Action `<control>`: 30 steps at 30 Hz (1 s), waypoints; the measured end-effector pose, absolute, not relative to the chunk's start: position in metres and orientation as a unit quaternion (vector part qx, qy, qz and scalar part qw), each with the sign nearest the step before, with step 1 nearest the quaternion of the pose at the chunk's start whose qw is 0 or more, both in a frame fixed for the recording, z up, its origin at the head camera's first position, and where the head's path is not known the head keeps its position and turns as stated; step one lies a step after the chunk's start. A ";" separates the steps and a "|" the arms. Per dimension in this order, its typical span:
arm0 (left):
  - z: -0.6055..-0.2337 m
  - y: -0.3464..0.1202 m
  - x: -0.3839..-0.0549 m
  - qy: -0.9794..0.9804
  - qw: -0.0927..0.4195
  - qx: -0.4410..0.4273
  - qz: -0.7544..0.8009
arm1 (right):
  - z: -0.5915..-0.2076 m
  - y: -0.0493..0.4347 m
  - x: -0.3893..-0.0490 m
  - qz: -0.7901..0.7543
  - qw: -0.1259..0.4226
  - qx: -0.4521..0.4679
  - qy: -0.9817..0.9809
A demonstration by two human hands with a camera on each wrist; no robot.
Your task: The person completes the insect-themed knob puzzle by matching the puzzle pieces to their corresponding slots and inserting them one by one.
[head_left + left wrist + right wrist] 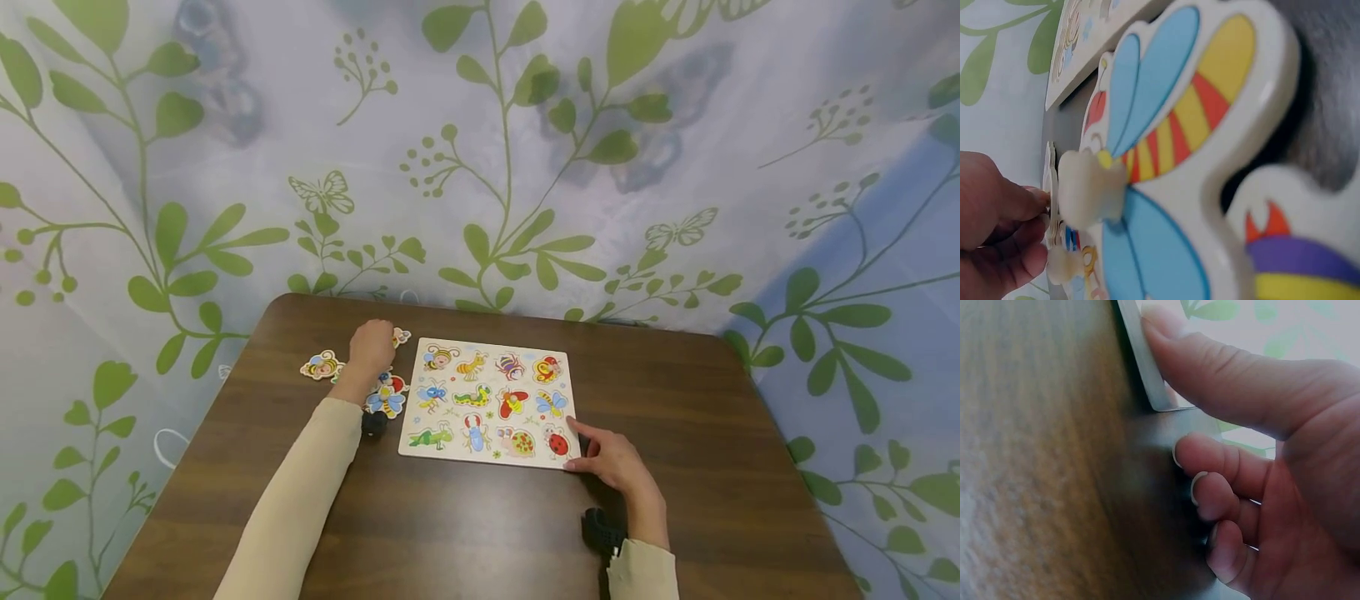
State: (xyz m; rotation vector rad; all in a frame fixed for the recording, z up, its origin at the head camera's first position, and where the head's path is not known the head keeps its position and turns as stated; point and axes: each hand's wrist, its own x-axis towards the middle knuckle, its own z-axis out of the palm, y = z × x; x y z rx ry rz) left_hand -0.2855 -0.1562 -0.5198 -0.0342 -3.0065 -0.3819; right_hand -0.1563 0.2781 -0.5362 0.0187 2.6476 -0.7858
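My left hand (pixel 372 346) is bent down over the loose pieces left of the board. Its thumb and fingers pinch a wooden puzzle piece (pixel 1051 181), seen almost edge-on in the left wrist view; its picture is hidden. Close to that wrist lies a blue-winged bee piece (pixel 386 402) with a pale knob (pixel 1088 187). The right hand (pixel 617 460) holds the near right corner of the insect puzzle board (pixel 457 417), thumb at the corner and forefinger farther up the edge. In the right wrist view the other fingers (pixel 1216 494) curl beside the board, above the tabletop.
Several loose insect pieces lie left of the board, among them a striped bee piece (pixel 322 365) and, partly covered, a red ladybird piece (pixel 398 383). Everything rests on a dark brown wooden table (pixel 480 517). A leaf-patterned curtain (pixel 480 167) hangs behind its far edge.
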 end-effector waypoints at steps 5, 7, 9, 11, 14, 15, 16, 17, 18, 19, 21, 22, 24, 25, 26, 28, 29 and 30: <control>-0.517 -0.161 -0.289 -0.992 0.034 0.011 -0.118 | -0.535 0.277 -0.159 -0.281 0.190 0.002 0.941; -0.518 -0.162 -0.290 -0.994 0.029 0.015 -0.108 | -0.533 0.278 -0.159 -0.280 0.189 0.002 0.941; -0.519 -0.160 -0.291 -0.995 0.029 0.012 -0.100 | -0.533 0.279 -0.158 -0.278 0.188 0.003 0.942; -0.519 -0.158 -0.290 -0.994 0.037 0.006 -0.102 | -0.532 0.280 -0.157 -0.274 0.187 0.004 0.943; -0.519 -0.152 -0.285 -0.991 0.055 0.001 -0.121 | -0.533 0.281 -0.156 -0.270 0.185 0.001 0.945; -0.518 -0.149 -0.283 -0.990 0.061 -0.001 -0.129 | -0.533 0.280 -0.155 -0.271 0.185 -0.001 0.945; -0.518 -0.147 -0.280 -0.988 0.068 -0.005 -0.137 | -0.533 0.280 -0.155 -0.273 0.184 -0.004 0.944; -0.518 -0.144 -0.278 -0.987 0.074 -0.010 -0.140 | -0.533 0.280 -0.155 -0.274 0.183 -0.007 0.944; -0.517 -0.141 -0.275 -0.986 0.081 -0.017 -0.144 | -0.534 0.279 -0.155 -0.275 0.183 -0.009 0.944; -0.517 -0.137 -0.273 -0.985 0.087 -0.026 -0.147 | -0.534 0.279 -0.154 -0.276 0.182 -0.010 0.944; -0.514 -0.129 -0.267 -0.983 0.099 -0.045 -0.150 | -0.534 0.277 -0.154 -0.277 0.182 -0.010 0.943; -0.513 -0.124 -0.264 -0.982 0.105 -0.055 -0.150 | -0.534 0.277 -0.154 -0.277 0.182 -0.010 0.943; -0.509 -0.111 -0.259 -0.979 0.116 -0.073 -0.151 | -0.534 0.276 -0.154 -0.275 0.183 -0.007 0.944; -0.508 -0.105 -0.256 -0.977 0.121 -0.084 -0.152 | -0.534 0.276 -0.154 -0.276 0.183 -0.006 0.944; -0.507 -0.098 -0.252 -0.976 0.126 -0.095 -0.153 | -0.533 0.276 -0.154 -0.275 0.184 -0.006 0.944; -0.507 -0.084 -0.245 -0.971 0.143 -0.117 -0.151 | -0.534 0.276 -0.155 -0.271 0.185 -0.007 0.945; -0.508 -0.077 -0.242 -0.969 0.151 -0.130 -0.148 | -0.534 0.276 -0.155 -0.268 0.185 -0.007 0.945; -0.508 -0.070 -0.238 -0.966 0.160 -0.145 -0.145 | -0.534 0.276 -0.155 -0.267 0.185 -0.007 0.946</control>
